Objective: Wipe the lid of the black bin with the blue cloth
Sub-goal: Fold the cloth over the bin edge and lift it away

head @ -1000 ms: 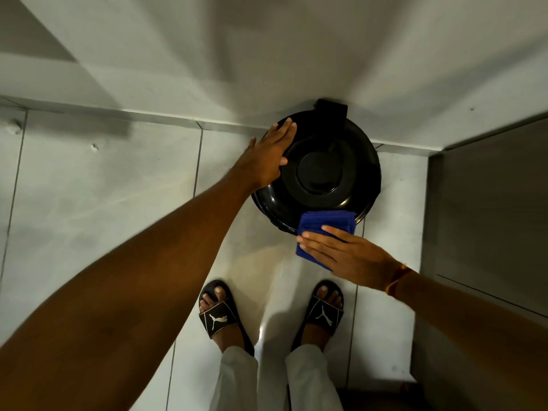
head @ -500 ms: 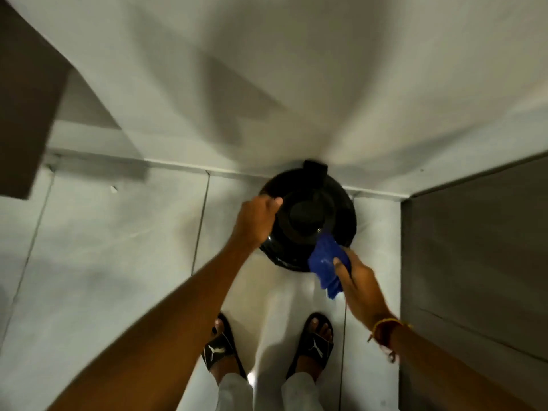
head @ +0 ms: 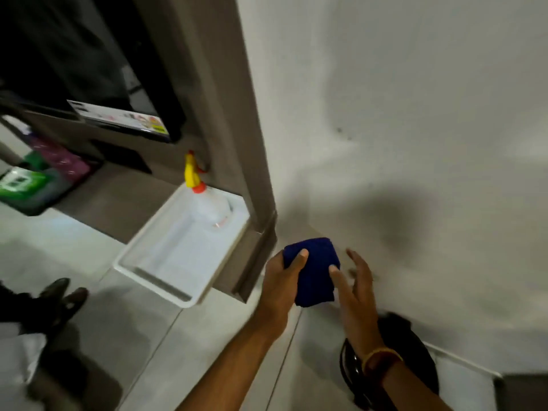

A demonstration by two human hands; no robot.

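Observation:
The folded blue cloth [head: 314, 271] is held up in front of the white wall, well above the floor. My left hand [head: 281, 280] grips its left side, thumb on the front. My right hand [head: 353, 280] touches the cloth's right edge with fingers spread; I cannot tell if it grips. The black bin [head: 415, 360] stands on the floor at the lower right against the wall, mostly hidden behind my right forearm, so only part of its lid shows.
A white tray [head: 154, 271] holding a clear spray bottle [head: 207, 200] with a yellow nozzle sits on a brown shelf unit [head: 246, 173] to the left. A dark screen [head: 89, 69] and coloured packets [head: 35, 185] lie further left. Another person's shoes [head: 59, 295] stand at the left edge.
The view swung up and left, away from the bin. Both hands left the bin lid and rose. The cloth went from my right hand to being held mainly by my left.

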